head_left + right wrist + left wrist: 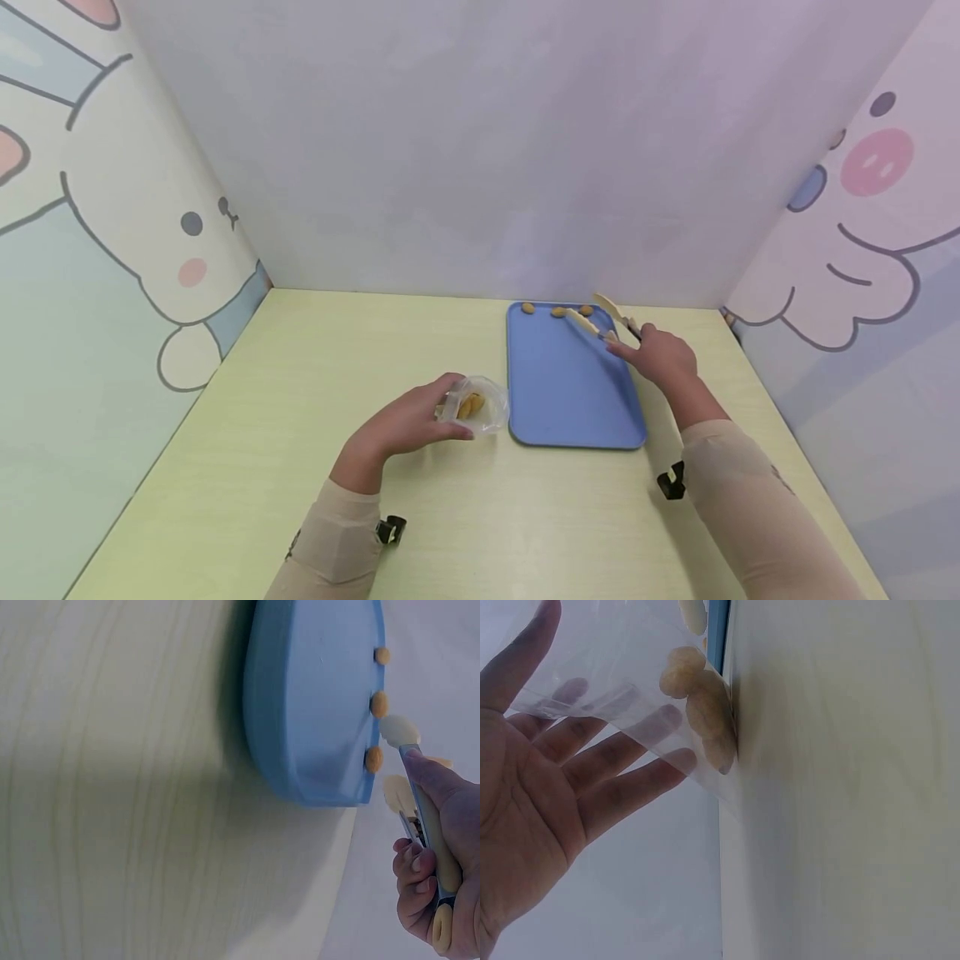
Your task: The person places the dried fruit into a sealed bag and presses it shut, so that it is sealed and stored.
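Observation:
My left hand [408,421] holds a clear plastic bag [495,412], with thumb and fingers on opposite sides of its open mouth. Several peanuts in their shells [711,720] lie low in the bag, against the tabletop. My right hand [663,358] grips a pair of tongs [592,325] with pale tips, spread apart over the tray's far right corner. Three peanuts sit along the far edge of the blue tray [573,392]: a left one [528,308], a middle one [558,312] and a right one [586,310]. The right peanut is between the tong tips.
The tray lies on a pale yellow wooden table [322,350], just right of the bag. A plain light wall [465,167] rises behind the table. Side panels with cartoon animals [127,208] flank it. A black wrist mount [672,481] sits by the right sleeve.

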`<action>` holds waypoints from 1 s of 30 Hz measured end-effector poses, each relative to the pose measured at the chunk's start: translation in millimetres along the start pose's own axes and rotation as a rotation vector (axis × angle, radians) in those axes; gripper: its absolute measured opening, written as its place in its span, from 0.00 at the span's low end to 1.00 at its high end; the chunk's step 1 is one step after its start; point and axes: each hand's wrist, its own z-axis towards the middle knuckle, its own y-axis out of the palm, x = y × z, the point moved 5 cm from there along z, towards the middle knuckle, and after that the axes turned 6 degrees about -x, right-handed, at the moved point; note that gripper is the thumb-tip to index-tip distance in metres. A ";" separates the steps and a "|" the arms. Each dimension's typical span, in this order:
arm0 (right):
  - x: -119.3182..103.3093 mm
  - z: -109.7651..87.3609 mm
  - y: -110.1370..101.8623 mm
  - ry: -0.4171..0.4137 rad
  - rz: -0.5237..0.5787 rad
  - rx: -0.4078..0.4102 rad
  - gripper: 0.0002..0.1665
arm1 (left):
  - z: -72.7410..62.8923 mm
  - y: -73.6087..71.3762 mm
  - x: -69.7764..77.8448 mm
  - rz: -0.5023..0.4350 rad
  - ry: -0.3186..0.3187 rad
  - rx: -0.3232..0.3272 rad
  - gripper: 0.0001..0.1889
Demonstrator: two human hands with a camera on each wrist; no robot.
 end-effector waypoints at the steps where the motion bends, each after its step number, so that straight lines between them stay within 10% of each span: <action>1: 0.3 0.1 0.1 0.000 -0.003 -0.002 0.65 | 0.1 -0.1 0.2 0.001 0.000 0.000 0.39; 30: 4.4 8.1 9.3 -0.039 -0.018 -0.042 0.45 | -1.3 0.4 0.6 -0.006 -0.001 -0.005 0.39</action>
